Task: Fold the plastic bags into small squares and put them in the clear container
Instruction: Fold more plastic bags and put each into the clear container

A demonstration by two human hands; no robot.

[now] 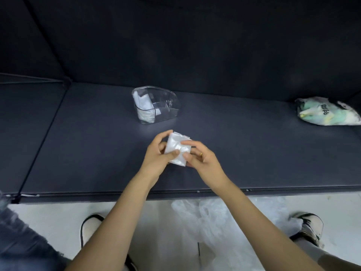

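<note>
A white plastic bag [176, 147], folded to a small square, is held above the dark cushion. My left hand [159, 153] grips its left side, thumb on top. My right hand [198, 155] pinches its right side; this hand is slightly blurred. Behind them stands the clear container [170, 100], with folded white bags stacked in its left part. Its right part looks bare.
The dark cushion [254, 149] spreads wide under the hands, with a seam at the left. A printed green-and-white bag [326, 111] lies at the far right. Loose clear bags [218, 218] lie on the pale floor between my shoes.
</note>
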